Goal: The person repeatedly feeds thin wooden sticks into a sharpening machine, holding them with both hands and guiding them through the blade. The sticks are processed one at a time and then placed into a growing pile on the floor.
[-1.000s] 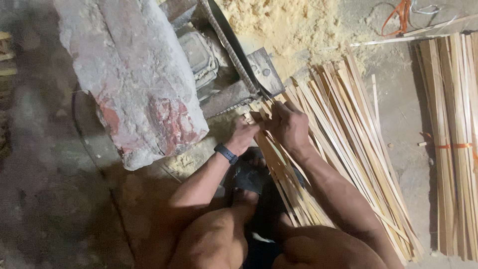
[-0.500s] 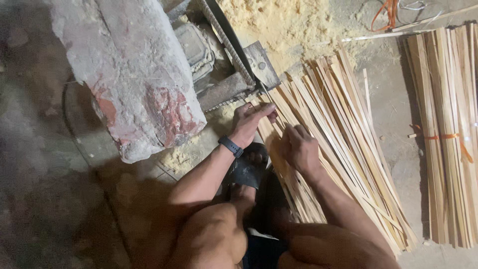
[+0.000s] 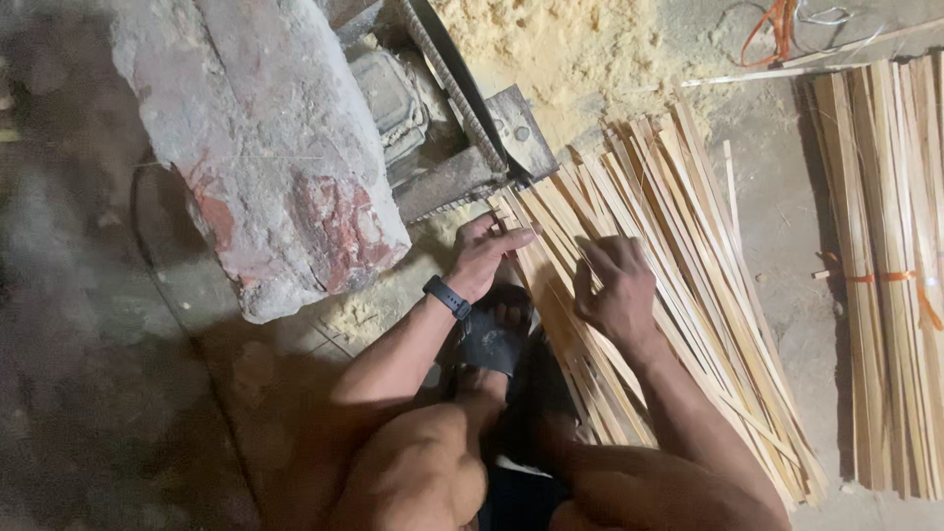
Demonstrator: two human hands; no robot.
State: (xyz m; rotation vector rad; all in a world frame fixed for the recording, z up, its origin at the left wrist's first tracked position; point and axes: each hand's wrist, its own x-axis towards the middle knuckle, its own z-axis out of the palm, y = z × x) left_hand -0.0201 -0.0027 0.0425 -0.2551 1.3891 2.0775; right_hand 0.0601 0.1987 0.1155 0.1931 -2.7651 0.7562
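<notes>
A loose pile of thin pale bamboo strips (image 3: 678, 246) lies fanned on the floor in front of me. My left hand (image 3: 489, 251), a dark band on its wrist, rests with fingers extended on the strips' upper ends, close to a small metal cutting machine (image 3: 462, 128). My right hand (image 3: 615, 290) lies on the pile farther right, fingers curled around a few strips. My foot in a dark sandal (image 3: 492, 339) sits between my arms, partly hiding the pile's lower left.
A big rough stone block (image 3: 265, 147) with reddish patches leans left of the machine. Sawdust (image 3: 570, 49) is heaped behind it. A second bundle of strips (image 3: 885, 295) tied with an orange band lies at the right. Orange cord (image 3: 772, 25) and wire sit top right.
My right hand has slid down and right along the pile, away from the machine. My left hand stayed near the strip ends and flattened its fingers.
</notes>
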